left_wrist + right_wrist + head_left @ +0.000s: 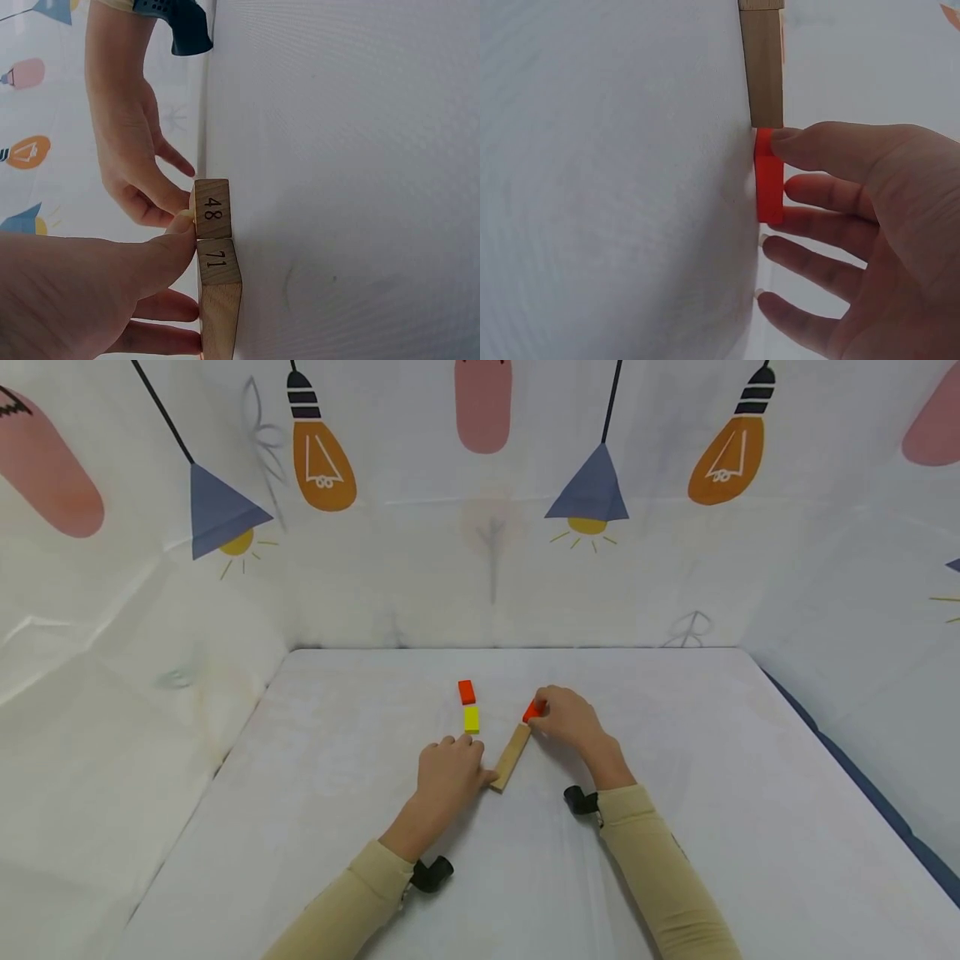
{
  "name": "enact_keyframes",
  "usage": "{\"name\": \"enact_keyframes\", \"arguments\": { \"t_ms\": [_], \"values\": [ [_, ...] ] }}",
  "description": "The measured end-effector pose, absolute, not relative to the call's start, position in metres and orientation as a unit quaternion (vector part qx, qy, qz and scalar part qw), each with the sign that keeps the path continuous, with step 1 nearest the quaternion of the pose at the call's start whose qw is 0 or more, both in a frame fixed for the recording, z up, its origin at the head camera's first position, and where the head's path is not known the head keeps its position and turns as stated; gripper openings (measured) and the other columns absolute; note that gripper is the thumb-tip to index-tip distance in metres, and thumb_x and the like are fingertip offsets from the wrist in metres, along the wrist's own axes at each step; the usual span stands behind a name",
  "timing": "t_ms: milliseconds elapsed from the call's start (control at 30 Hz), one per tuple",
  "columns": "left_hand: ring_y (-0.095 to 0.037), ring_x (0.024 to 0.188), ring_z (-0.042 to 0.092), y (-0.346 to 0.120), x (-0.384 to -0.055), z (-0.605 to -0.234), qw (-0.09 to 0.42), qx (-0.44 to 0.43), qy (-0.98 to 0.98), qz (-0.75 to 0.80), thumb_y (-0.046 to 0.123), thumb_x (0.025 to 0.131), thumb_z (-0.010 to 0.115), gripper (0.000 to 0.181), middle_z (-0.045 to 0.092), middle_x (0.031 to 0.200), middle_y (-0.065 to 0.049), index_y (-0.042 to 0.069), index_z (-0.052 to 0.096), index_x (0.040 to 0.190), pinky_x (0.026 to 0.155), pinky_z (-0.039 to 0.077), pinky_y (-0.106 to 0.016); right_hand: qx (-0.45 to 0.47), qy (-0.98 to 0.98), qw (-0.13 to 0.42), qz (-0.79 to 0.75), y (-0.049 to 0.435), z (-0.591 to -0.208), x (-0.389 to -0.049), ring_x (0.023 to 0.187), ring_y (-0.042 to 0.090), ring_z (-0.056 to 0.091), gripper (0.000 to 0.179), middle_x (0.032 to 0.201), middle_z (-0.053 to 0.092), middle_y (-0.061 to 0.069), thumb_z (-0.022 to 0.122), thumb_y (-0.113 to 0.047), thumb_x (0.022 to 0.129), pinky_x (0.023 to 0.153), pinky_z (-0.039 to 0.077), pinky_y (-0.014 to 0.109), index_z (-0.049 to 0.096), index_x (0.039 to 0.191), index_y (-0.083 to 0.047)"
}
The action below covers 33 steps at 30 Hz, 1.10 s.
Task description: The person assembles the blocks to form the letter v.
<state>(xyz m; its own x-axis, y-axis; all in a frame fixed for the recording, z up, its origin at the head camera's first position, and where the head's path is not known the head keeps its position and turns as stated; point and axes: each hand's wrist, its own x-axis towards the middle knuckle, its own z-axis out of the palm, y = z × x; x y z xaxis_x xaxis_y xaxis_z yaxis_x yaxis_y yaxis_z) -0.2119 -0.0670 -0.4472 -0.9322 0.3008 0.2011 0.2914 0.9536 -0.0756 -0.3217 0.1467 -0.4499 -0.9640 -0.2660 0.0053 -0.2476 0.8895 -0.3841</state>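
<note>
In the head view my right hand [572, 720] pinches a small red block [769, 187] between thumb and fingers. That block sits at the far end of a plain wooden strip [512, 758], which slants across the white table. My left hand [450, 772] rests at the strip's near end with its thumb touching the wood and its other fingers stretched forward. From the left wrist, two wooden end faces show, a block stamped 48 [214, 210] beside a block stamped 71 [217, 261]. What lies under my left palm is hidden.
Beyond my left fingertips a yellow block [471, 720] lies in line with another red block [467, 692]. The white tabletop [360, 710] runs back to a white sheet [420, 568] printed with lamps and bulbs.
</note>
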Motion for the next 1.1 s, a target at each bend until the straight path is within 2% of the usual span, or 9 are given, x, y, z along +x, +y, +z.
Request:
{"name": "enact_keyframes", "arguments": {
  "t_ms": [367, 667, 867, 1100],
  "values": [
    [-0.015, 0.062, 0.049, -0.0668, -0.2118, -0.4477, 0.11, -0.153, -0.982, 0.026, 0.061, 0.079, 0.073, 0.046, 0.059, 0.076, 0.002, 0.016, 0.069, 0.09, 0.054, 0.042, -0.027, -0.13, 0.971, 0.024, -0.198, 0.1461, -0.4488, -0.3186, 0.093, 0.022, 0.058, 0.028, 0.108, 0.067, 0.006, 0.072, -0.026, 0.088, 0.083, 0.05, 0.039, 0.066, 0.11, -0.01],
    [-0.015, 0.061, 0.049, -0.0672, -0.2111, -0.4466, 0.115, -0.156, -0.981, 0.025, 0.06, 0.079, 0.073, 0.046, 0.057, 0.074, 0.002, 0.016, 0.069, 0.089, 0.053, 0.04, -0.027, -0.135, 0.965, 0.023, -0.224, 0.1476, -0.4475, -0.3161, 0.09, 0.022, 0.057, 0.026, 0.106, 0.068, 0.006, 0.069, -0.028, 0.091, 0.08, 0.049, 0.038, 0.067, 0.109, -0.01],
    [-0.015, 0.061, 0.049, -0.0681, -0.2119, -0.4488, 0.126, -0.16, -0.979, 0.023, 0.06, 0.079, 0.074, 0.045, 0.057, 0.074, 0.002, 0.016, 0.068, 0.087, 0.052, 0.04, -0.026, -0.138, 0.963, 0.018, -0.229, 0.1482, -0.4495, -0.3173, 0.091, 0.023, 0.059, 0.021, 0.106, 0.068, 0.007, 0.068, -0.026, 0.091, 0.082, 0.05, 0.04, 0.067, 0.106, -0.01],
    [-0.014, 0.06, 0.046, -0.0684, -0.2126, -0.4486, 0.12, -0.161, -0.979, 0.023, 0.06, 0.079, 0.074, 0.046, 0.057, 0.074, 0.002, 0.015, 0.069, 0.089, 0.051, 0.038, -0.025, -0.145, 0.963, 0.018, -0.226, 0.1479, -0.4513, -0.318, 0.094, 0.025, 0.059, 0.023, 0.109, 0.069, 0.009, 0.067, -0.024, 0.092, 0.087, 0.05, 0.042, 0.067, 0.109, -0.008]
  ]
}}
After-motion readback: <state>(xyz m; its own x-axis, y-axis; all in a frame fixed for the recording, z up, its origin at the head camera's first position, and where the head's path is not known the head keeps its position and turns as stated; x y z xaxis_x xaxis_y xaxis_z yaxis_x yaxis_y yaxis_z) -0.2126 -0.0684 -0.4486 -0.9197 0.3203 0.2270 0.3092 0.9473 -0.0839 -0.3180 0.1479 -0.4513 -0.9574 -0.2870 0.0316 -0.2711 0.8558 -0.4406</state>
